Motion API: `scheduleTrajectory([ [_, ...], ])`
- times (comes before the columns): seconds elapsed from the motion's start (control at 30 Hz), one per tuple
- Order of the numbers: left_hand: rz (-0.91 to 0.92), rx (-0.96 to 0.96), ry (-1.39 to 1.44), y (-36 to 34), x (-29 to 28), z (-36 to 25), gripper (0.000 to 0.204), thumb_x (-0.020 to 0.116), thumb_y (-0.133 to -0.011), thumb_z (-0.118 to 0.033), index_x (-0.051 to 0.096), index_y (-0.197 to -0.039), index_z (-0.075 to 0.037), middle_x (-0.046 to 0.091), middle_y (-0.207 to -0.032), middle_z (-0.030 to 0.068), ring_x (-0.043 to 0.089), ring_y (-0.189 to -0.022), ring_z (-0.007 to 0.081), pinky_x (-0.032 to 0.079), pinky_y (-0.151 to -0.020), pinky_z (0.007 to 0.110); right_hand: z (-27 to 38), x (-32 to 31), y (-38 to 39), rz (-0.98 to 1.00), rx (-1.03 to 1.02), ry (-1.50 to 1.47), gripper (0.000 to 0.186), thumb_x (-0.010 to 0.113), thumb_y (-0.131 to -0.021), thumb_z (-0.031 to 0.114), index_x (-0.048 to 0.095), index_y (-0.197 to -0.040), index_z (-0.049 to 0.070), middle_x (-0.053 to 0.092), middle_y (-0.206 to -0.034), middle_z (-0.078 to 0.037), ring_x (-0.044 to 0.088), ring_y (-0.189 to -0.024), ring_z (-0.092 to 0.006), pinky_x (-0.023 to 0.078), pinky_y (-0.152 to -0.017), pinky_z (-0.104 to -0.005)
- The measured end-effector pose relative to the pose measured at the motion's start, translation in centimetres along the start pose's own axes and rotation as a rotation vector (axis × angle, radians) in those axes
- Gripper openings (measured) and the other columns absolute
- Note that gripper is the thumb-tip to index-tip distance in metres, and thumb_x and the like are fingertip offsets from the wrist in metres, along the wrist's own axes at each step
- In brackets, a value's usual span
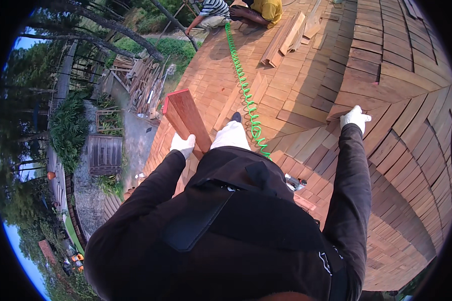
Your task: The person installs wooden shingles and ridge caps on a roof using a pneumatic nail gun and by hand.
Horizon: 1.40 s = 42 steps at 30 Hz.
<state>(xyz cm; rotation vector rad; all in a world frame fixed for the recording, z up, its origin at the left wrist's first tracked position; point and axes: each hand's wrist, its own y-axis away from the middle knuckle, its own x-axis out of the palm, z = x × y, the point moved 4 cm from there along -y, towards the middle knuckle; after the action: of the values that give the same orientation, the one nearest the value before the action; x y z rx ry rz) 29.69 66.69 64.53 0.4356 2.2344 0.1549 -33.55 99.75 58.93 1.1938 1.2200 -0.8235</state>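
My left hand (183, 144), in a white glove, is closed round a long bundle of reddish wooden shingles (188, 118) standing up on the roof beside my leg. The bundle's upper end is edged in bright red. On the right, my right hand (355, 119), also gloved in white, rests against the roof shingles (366, 103) where two slopes meet. Its fingers look partly spread, with nothing visible in them. A silver-and-black tool (296, 182), probably a nail gun, lies on the roof by my hip, partly hidden by my body.
A green coiled air hose (248, 95) runs across the sloping shingled roof (291, 118). Loose boards (286, 40) lie farther up. Two people, one in a striped shirt (215, 7) and one in a yellow shirt (268, 11), sit at the far edge. The roof drops off left toward a yard with a lumber pile (140, 83).
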Motion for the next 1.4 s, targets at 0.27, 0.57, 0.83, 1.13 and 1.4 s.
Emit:
scheduleTrajectory([
  [0.27,-0.002,0.002,-0.097,0.1,1.1,-0.5,0.053,0.074,-0.085,-0.026,0.059,-0.128,0.001,0.071,-0.120,0.0214,0.069,-0.114,0.0360,0.055,-0.097,0.041,1.3,-1.1,1.1,0.066,-0.013,0.149,0.048,0.060,-0.100,0.035,0.057,-0.140,0.008,0.059,-0.138,-0.018,0.058,-0.127,-0.0502,0.035,-0.111,-0.0709],
  [0.57,0.002,-0.142,-0.078,1.2,1.3,0.3,0.052,0.076,-0.085,-0.026,0.062,-0.127,0.002,0.072,-0.119,0.0199,0.070,-0.112,0.0334,0.055,-0.095,0.040,1.1,-0.5,0.5,0.074,-0.081,0.387,0.044,0.053,-0.104,0.033,0.061,-0.140,0.009,0.058,-0.140,-0.012,0.059,-0.129,-0.0416,0.036,-0.108,-0.0740],
  [0.83,-0.031,-0.076,0.088,1.0,0.8,0.0,0.048,0.074,-0.085,-0.022,0.062,-0.125,0.002,0.073,-0.114,0.0194,0.071,-0.107,0.0331,0.056,-0.093,0.039,0.7,-1.9,1.7,0.012,-0.083,0.288,0.056,0.067,-0.094,0.039,0.052,-0.134,0.002,0.067,-0.126,-0.021,0.057,-0.130,-0.0479,0.027,-0.118,-0.0680],
  [1.13,0.035,-0.002,0.000,-2.8,2.8,2.7,0.055,0.075,-0.085,-0.024,0.058,-0.130,0.003,0.071,-0.119,0.0213,0.069,-0.113,0.0345,0.055,-0.097,0.040,2.2,-3.1,2.1,0.103,-0.034,0.018,0.049,0.064,-0.092,0.015,0.052,-0.138,0.002,0.039,-0.149,-0.045,0.055,-0.127,-0.0591,0.043,-0.110,-0.0630],
  [1.4,0.128,0.007,-0.015,-4.1,3.9,-2.2,0.054,0.075,-0.085,-0.026,0.060,-0.129,0.002,0.072,-0.119,0.0205,0.070,-0.112,0.0352,0.055,-0.096,0.041,0.6,-1.9,1.6,0.068,0.052,-0.066,0.057,0.070,-0.091,0.026,0.051,-0.140,0.006,0.046,-0.141,-0.046,0.059,-0.123,-0.0564,0.040,-0.113,-0.0571],
])
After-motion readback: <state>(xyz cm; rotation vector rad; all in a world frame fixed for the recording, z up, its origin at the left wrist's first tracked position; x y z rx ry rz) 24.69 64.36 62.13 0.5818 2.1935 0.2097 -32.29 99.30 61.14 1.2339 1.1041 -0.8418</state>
